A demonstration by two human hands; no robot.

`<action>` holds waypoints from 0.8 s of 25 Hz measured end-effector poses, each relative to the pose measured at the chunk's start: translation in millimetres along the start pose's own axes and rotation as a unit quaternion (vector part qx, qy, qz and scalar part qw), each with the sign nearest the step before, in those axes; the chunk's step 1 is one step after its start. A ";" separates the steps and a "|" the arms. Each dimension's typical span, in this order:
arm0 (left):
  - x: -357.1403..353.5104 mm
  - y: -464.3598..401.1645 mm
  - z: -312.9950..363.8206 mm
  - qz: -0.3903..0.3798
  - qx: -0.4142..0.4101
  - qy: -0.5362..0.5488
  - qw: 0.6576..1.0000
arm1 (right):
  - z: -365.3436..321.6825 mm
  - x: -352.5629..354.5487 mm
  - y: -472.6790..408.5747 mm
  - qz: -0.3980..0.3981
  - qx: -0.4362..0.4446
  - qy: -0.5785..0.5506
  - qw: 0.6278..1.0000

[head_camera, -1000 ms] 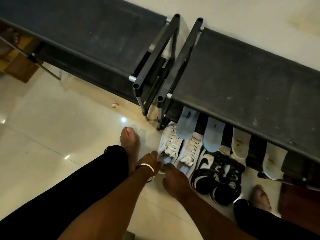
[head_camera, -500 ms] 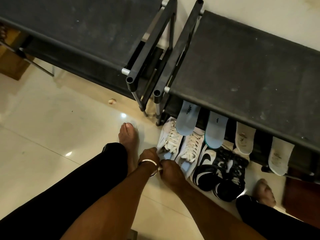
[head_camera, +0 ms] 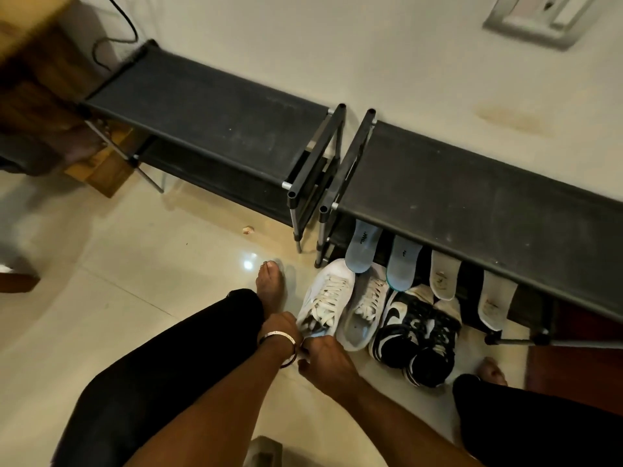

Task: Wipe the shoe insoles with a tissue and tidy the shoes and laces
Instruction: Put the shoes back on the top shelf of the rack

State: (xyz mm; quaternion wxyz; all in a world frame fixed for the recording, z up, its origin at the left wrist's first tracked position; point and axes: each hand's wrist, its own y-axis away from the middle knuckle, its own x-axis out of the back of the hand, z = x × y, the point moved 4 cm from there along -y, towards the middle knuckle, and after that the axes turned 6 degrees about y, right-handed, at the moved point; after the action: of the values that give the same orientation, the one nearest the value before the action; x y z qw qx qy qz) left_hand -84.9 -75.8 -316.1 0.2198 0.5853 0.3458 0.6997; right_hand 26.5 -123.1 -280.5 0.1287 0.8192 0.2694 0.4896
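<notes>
Two white sneakers stand side by side on the floor in front of the right rack. The left white sneaker (head_camera: pixel 326 299) is gripped at its heel end by my left hand (head_camera: pixel 280 326) and my right hand (head_camera: pixel 325 357). The right white sneaker (head_camera: pixel 365 310) lies untouched beside it. Two black-and-white sneakers (head_camera: pixel 418 335) sit to the right. Two blue insoles (head_camera: pixel 362 246) and two white insoles (head_camera: pixel 443 279) lean against the lower shelf behind the shoes. No tissue is visible.
Two dark shoe racks (head_camera: pixel 215 119) (head_camera: pixel 478 193) stand along the wall. My bare feet (head_camera: pixel 269 284) (head_camera: pixel 490 370) rest on the glossy tile floor. A wooden piece of furniture (head_camera: pixel 37 59) stands at the left. A small scrap (head_camera: pixel 248 229) lies on the floor.
The camera has tilted up and back, showing more wall and both racks. Both hands stay at the heel of the left white sneaker, which has turned slightly.
</notes>
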 end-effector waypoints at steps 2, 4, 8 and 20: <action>11.1 23.3 -4.7 0.010 0.017 0.026 0.999 | -14.5 13.3 17.9 0.012 0.009 -0.002 1.000; 22.0 46.5 -9.4 0.024 0.014 0.049 0.998 | -29.8 30.2 39.2 0.040 0.027 -0.002 0.999; 44.9 86.5 -13.3 0.053 -0.007 0.086 0.995 | -54.7 56.8 69.5 0.058 0.043 0.029 0.997; 116.7 194.5 -9.9 0.140 -0.099 0.190 0.967 | -113.7 131.0 151.7 0.147 0.084 0.068 0.983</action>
State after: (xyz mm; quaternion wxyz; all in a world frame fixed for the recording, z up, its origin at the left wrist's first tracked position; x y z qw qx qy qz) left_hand -101.0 -124.2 -94.8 0.1067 0.4598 0.2244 0.8525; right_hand 24.5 -179.5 -57.0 -0.0326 0.8226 0.1949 0.5332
